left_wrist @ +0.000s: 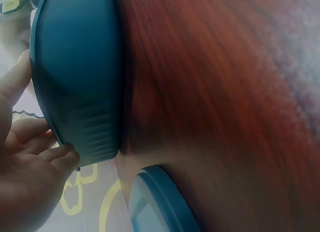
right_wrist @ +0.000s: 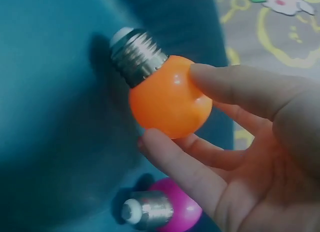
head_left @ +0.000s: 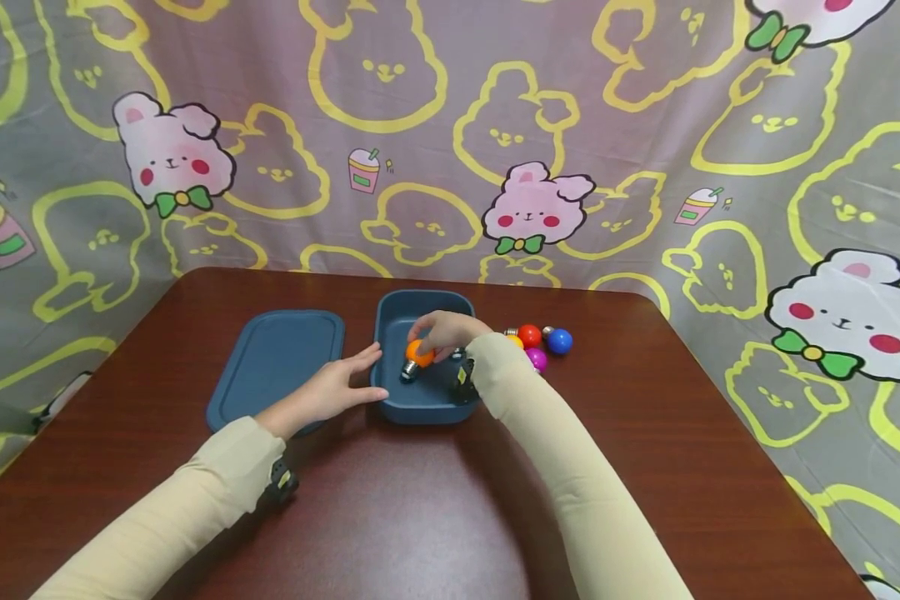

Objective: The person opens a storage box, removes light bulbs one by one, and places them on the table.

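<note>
My right hand (head_left: 450, 332) is inside the blue-grey box (head_left: 429, 413), pinching an orange light bulb (right_wrist: 170, 99) by its round globe between thumb and fingers. The bulb's silver screw base points away from the palm. Below it in the right wrist view, a magenta light bulb (right_wrist: 185, 209) lies on the box floor. At the box's left side, my left hand (head_left: 336, 385) rests against the rim, thumb and fingers spread and mostly straight. In the left wrist view, the fingertips (left_wrist: 65, 154) touch the rim while the palm is off the wall.
The box's matching lid (head_left: 277, 367) lies flat on the brown table (head_left: 390, 508) to the left. Right of the box sit more bulbs: a red one (head_left: 529, 336), a blue one (head_left: 560, 342), a magenta one (head_left: 537, 359) and a yellow-orange one (head_left: 514, 341). A patterned curtain (head_left: 435, 83) hangs behind.
</note>
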